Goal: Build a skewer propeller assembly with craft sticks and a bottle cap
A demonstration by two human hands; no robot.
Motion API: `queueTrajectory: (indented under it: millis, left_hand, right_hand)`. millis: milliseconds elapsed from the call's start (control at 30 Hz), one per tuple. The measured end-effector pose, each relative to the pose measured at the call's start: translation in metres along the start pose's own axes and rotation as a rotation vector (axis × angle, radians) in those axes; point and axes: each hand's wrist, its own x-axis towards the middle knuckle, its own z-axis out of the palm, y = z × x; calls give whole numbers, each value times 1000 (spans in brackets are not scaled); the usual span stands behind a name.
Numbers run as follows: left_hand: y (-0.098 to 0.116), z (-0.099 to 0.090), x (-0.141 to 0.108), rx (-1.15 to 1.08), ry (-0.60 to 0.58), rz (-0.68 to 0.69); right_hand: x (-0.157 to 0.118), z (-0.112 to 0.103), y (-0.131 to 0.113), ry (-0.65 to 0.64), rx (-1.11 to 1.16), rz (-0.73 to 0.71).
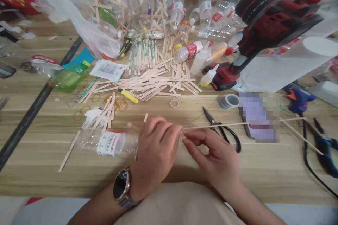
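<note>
My left hand (pixel 160 149), with a watch on its wrist, is closed, its fingers curled over the right end of a clear plastic bottle (pixel 128 144) lying on its side. Flat wooden stick ends show behind this hand. From its fingertips a thin wooden skewer (pixel 221 125) runs right, passing over scissors and a phone. A fine dark strand (pixel 198 116), like wire, also slants up from there. Close beside these fingertips, my right hand (pixel 215 151) is in a pinch, thumb and index nearly together; what lies between them is too small to make out.
Black-handled scissors (pixel 224 132), a wire spool (pixel 229 101) and a phone (pixel 260 119) lie ahead to the right. Farther right are pliers (pixel 326 147) and a glue gun (pixel 297 96). A red-black power drill (pixel 261 31) stands behind. Craft sticks (pixel 148 82) and bottles (pixel 206 7) crowd the back.
</note>
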Motion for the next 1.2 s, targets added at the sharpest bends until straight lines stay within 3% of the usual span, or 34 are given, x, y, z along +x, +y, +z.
queueTrajectory:
  millis: [167, 367, 533, 933, 1200]
  left_hand:
    - [0, 0, 2, -1, 7, -19]
    - [0, 0, 2, -26, 6, -35]
    - [1, -1, 1, -37, 0, -38]
    - [7, -10, 3, -71, -61, -48]
    - [5, -15, 3, -142, -110, -105]
  right_hand:
    - [-1, 6, -4, 2, 102, 257]
    - [2, 12, -7, -33, 310, 387]
    - [3, 14, -6, 24, 287, 310]
    - [2, 12, -4, 21, 241, 177]
    - [0, 8, -4, 40, 63, -41]
